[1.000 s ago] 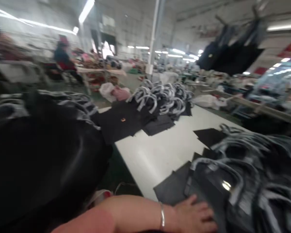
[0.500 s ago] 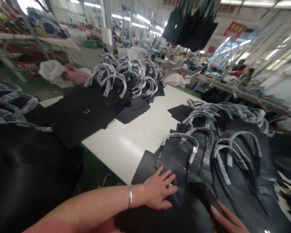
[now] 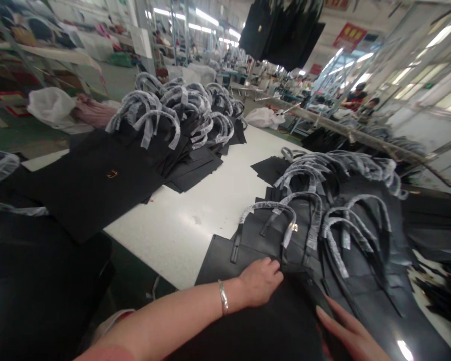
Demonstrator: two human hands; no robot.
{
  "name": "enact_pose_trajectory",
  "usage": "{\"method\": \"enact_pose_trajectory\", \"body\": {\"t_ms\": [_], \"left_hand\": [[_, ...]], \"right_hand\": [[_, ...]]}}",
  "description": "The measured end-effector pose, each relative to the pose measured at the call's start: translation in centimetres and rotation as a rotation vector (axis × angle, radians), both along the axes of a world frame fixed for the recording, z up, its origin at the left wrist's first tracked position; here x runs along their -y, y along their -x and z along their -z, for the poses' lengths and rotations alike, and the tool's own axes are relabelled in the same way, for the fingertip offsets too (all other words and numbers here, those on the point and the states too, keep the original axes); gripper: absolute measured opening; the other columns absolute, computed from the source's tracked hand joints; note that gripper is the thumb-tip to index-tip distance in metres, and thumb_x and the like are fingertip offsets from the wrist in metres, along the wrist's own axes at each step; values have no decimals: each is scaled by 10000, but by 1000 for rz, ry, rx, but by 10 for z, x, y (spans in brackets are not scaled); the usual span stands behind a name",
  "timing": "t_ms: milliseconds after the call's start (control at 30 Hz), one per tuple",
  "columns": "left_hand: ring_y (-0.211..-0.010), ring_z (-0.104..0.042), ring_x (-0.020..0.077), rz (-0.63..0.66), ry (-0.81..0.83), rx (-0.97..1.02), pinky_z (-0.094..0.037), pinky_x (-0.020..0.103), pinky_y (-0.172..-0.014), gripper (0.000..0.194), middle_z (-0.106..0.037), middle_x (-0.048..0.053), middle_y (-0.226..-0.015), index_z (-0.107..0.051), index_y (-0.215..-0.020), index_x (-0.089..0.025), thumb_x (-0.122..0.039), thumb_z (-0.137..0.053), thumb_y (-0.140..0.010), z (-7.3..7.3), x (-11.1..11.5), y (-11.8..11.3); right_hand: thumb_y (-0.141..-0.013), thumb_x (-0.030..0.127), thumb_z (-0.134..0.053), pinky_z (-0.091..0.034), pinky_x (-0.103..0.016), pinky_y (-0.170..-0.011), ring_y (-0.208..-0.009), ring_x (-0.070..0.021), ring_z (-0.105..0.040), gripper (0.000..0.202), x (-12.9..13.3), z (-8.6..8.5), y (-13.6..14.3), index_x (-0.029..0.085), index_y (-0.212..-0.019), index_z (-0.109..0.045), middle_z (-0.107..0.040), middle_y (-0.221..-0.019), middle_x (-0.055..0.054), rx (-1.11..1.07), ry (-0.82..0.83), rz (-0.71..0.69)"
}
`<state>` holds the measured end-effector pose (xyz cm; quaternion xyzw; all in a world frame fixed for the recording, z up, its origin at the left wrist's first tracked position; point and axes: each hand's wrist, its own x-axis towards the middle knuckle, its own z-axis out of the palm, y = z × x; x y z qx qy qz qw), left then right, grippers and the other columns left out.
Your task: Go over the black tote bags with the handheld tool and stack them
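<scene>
My left hand [image 3: 261, 282], with a silver bangle on its wrist, has its fingers curled together on the upper edge of a black panel [image 3: 263, 326] at the lower middle. At the lower right my right hand [image 3: 346, 326] grips the right side of the same black material between thumb and fingers. Just beyond my hands lie black bag pieces with plastic-wrapped handles [image 3: 304, 215], overlapping one another. One handle near my left hand has a small gold fitting [image 3: 293, 227].
A white table [image 3: 165, 225] carries another heap of black panels with wrapped handles [image 3: 188, 110] at the back left. Black material [image 3: 41, 281] fills the near left. Black pieces hang overhead [image 3: 281, 35]. People sit far back right.
My left hand has gone from spread flat to curled on the black panel's edge. The panel's upper edge now shows under it. The view has shifted slightly to the right.
</scene>
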<state>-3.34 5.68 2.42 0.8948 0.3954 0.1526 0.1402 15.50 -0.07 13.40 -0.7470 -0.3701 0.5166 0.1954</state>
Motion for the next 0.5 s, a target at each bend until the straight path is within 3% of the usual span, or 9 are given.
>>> {"method": "enact_pose_trajectory", "body": {"t_ms": [100,167,300,400,500], "left_hand": [[-1010,-486,253,-227,140,67,-440,386,-859,294,-502,119,-1074,-514,-1037,-129,-287,-621,-815,-3,-22,-14],[-1081,-458,285,-274,238,103,-392,429,-937,369,-500,126,-1105,-527,-1013,-131,-309,-711,-746,-7,-37,-18],[-999,-538,228,-177,359,147,-419,332,-875,317,-588,71,-1030,-570,-972,-163,-238,-732,-710,-13,-60,-15],[-881,-593,184,-43,419,171,-439,261,-764,193,-646,35,-936,-608,-932,-166,-195,-645,-745,-15,-64,-14],[-848,-613,201,119,476,197,-449,272,-760,148,-668,39,-841,-642,-839,-140,-193,-521,-773,-13,-67,-22]], "right_hand": [[-717,574,-627,-441,-288,-455,-464,-202,-577,840,-2,11,-2,156,-1408,-398,-595,-494,17,-42,-18,-23],[-718,586,-627,-431,-284,-446,-457,-206,-572,887,-2,21,-8,149,-1437,-348,-592,-471,25,-87,-33,-67],[-764,558,-601,-425,-269,-447,-465,-188,-564,853,7,30,-16,166,-1459,-301,-594,-507,36,-144,-101,-115],[-784,498,-586,-418,-254,-440,-448,-161,-542,784,21,23,-12,172,-1449,-329,-589,-552,36,-170,-159,-88],[-782,373,-592,-442,-239,-472,-472,-141,-556,692,32,11,-8,223,-1425,-384,-610,-636,29,-145,-224,-78]]}}
